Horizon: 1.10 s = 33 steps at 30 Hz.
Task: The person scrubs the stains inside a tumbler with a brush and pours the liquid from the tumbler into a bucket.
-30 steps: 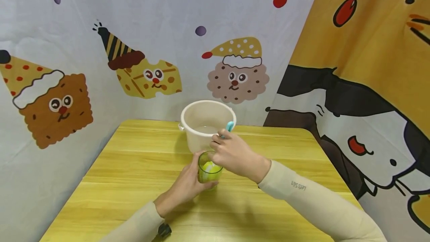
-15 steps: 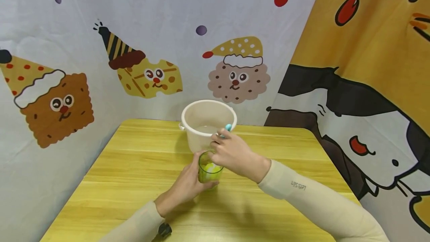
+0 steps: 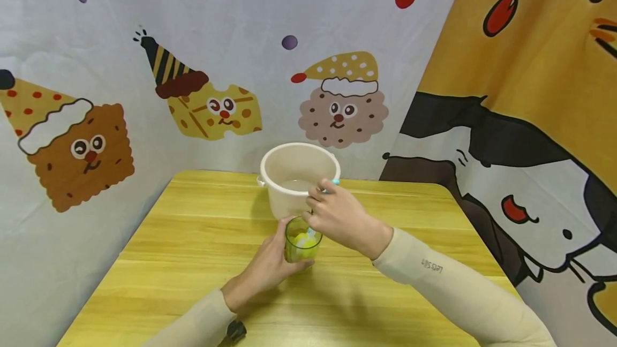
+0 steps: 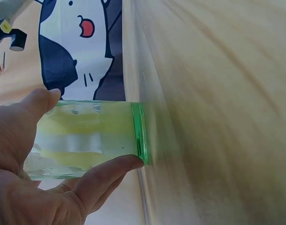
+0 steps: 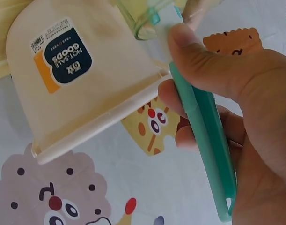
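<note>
On the table, near the bucket's front, stands a clear green-tinted drinking glass. My left hand grips it round its side; in the left wrist view a fingertip lies close to the thick green base. A yellow and white sponge head fills much of the glass. My right hand holds the cup brush by its teal handle above the glass mouth, thumb pressed near the white neck. The neck runs down into the glass. From the head view the right hand hides most of the handle.
A cream plastic bucket with a label on its side stands just behind the glass. The wooden table ends against a cartoon-printed curtain at the back and right. A small black object shows by the left sleeve.
The right hand has shifted slightly right and tilted the cup brush, so the handle's end points more to the right and its neck shows inside the glass. The left hand has stayed in place.
</note>
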Available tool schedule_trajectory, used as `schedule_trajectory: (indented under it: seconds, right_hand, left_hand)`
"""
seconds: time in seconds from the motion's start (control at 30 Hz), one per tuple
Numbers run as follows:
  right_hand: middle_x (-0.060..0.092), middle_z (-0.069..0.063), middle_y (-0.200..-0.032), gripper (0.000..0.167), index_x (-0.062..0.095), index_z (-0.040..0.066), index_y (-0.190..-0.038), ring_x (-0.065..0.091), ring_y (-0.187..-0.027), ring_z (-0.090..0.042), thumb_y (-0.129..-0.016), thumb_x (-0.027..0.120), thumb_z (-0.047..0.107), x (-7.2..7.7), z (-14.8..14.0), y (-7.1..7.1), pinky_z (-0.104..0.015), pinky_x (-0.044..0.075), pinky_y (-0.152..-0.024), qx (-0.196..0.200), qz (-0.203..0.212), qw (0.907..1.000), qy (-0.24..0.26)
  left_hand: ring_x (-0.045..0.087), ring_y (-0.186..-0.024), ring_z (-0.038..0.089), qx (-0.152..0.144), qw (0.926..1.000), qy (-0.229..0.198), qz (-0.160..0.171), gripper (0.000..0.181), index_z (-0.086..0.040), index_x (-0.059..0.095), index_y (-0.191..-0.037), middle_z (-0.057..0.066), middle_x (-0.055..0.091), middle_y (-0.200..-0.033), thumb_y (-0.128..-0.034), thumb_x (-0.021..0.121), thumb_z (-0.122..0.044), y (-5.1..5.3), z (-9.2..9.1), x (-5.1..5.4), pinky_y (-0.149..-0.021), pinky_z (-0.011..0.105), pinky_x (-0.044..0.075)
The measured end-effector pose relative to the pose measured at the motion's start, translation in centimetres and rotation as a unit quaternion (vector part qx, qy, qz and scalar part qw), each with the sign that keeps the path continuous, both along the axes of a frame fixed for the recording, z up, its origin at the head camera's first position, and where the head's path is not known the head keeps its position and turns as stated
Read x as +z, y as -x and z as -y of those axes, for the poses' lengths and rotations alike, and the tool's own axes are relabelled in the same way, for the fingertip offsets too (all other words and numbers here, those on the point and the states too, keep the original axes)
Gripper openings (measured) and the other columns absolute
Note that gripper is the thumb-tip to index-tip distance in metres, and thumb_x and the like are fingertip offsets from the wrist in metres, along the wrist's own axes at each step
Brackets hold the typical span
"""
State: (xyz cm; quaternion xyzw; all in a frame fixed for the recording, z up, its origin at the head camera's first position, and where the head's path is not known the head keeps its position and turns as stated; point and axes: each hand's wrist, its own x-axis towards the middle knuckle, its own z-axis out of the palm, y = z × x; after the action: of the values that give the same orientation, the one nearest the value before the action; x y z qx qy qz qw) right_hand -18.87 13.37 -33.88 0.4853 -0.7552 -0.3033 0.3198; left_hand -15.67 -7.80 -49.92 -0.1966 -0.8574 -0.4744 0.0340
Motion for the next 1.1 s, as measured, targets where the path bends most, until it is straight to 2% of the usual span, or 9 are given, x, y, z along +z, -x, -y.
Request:
schedule_trajectory:
  seconds: [0.27, 0.8, 1.1]
  right_hand:
    - [0.087, 0.008, -0.103, 0.013, 0.088, 0.033, -0.105, 0.076, -0.101, -0.016, -0.095, 0.096, 0.038, -0.7, -0.1, 0.0, -0.035, 0.045, -0.095, 0.0, 0.009, 1.0, 0.003]
    - [0.087, 0.007, -0.103, 0.015, 0.085, 0.028, -0.105, 0.079, -0.103, -0.016, -0.095, 0.096, 0.027, -1.0, -1.0, 0.6, -0.034, 0.05, -0.094, 0.023, 0.019, 0.9994, 0.02]
    - [0.086, 0.005, -0.103, 0.025, 0.081, 0.027, -0.104, 0.077, -0.101, -0.019, -0.086, 0.098, 0.021, -0.1, -1.5, 0.5, -0.036, 0.051, -0.096, 0.026, 0.022, 0.9988, 0.035]
  left_hand:
    - [0.076, -0.136, 0.035, -0.003, 0.9999, 0.01, -0.005, 0.111, -0.018, 0.032, -0.176, 0.017, 0.071, -0.155, -0.0928, 0.103, -0.037, 0.1, -0.1, -0.1, -0.112, 0.055, 0.068]
    - [0.075, -0.135, 0.036, 0.0, 0.9998, 0.006, -0.017, 0.108, -0.019, 0.034, -0.173, 0.018, 0.07, -0.153, -0.0921, 0.103, -0.035, 0.2, -0.3, 0.0, -0.11, 0.056, 0.069]
    - [0.076, -0.133, 0.034, 0.009, 0.9999, 0.008, -0.008, 0.108, -0.02, 0.035, -0.172, 0.018, 0.071, -0.151, -0.0909, 0.104, -0.035, 0.3, -0.2, -0.1, -0.109, 0.054, 0.068]
